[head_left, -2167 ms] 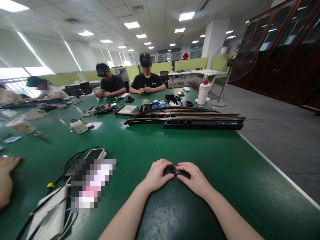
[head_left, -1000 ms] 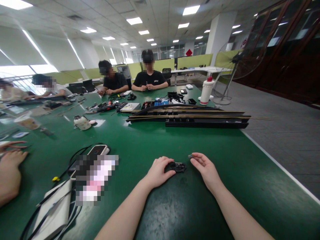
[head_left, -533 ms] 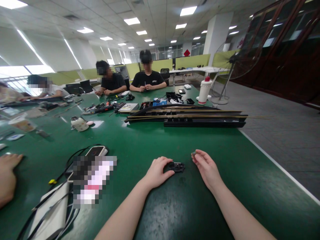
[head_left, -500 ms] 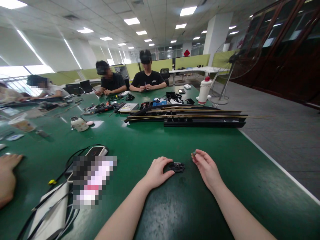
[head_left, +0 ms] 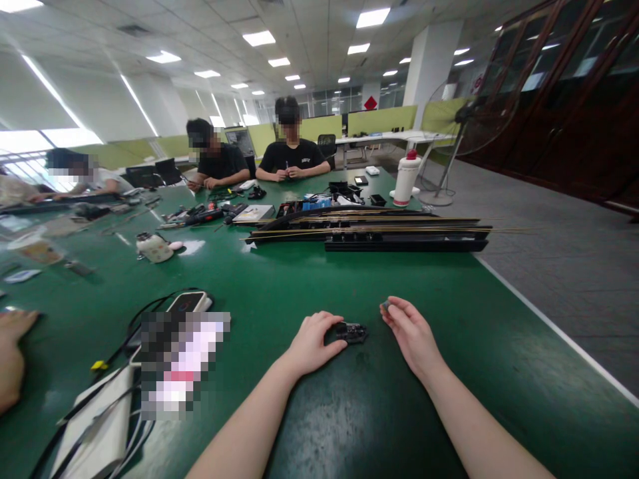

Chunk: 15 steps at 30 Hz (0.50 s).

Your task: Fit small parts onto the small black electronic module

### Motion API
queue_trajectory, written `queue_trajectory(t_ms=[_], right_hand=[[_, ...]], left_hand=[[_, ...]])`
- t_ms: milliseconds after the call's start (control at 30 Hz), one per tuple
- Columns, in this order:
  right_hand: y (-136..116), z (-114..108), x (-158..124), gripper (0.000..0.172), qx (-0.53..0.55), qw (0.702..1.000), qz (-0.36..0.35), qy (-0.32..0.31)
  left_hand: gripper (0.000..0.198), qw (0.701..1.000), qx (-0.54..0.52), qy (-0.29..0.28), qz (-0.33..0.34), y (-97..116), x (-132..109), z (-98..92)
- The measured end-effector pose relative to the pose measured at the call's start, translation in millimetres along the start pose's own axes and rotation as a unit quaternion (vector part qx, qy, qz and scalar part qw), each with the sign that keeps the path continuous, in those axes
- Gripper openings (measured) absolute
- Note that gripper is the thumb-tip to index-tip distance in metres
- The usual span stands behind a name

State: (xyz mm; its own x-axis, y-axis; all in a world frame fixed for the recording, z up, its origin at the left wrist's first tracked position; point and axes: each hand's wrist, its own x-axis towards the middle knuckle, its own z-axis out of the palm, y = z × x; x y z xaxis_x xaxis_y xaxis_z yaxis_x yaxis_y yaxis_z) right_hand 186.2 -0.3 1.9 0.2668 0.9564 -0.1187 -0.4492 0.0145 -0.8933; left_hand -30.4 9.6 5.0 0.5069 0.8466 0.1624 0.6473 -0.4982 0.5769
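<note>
Right hand (head_left: 412,338) now well off the black part (head_left: 355,332), fingers (head_left: 398,309) pinched nearly closed on a small grey piece (head_left: 385,305); suggests the two are being handled separately. Left hand (head_left: 313,342): thumb and index part-open, gripping the part's left end on the green surface (head_left: 279,279). Two seconds ago both hands held the part; since the last frame, barely any change.

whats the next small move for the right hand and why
Probably bring the right hand leftward to the black part: the hand pinches a small grey piece apart from that part, while the left hand holds the black part's left end.
</note>
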Motion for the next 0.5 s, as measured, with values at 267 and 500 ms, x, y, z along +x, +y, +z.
queue_trajectory(t_ms=[267,500], right_hand=[[3.6,-0.7,0.3,0.042,-0.08,0.997,-0.011,-0.017],[9.8,1.3,-2.8,0.036,-0.213,0.968,-0.047,-0.12]], left_hand=[[0.041,1.0,0.005,-0.004,-0.005,-1.6,1.0,1.6],[0.041,1.0,0.005,-0.001,-0.004,-3.6,0.6,2.3]])
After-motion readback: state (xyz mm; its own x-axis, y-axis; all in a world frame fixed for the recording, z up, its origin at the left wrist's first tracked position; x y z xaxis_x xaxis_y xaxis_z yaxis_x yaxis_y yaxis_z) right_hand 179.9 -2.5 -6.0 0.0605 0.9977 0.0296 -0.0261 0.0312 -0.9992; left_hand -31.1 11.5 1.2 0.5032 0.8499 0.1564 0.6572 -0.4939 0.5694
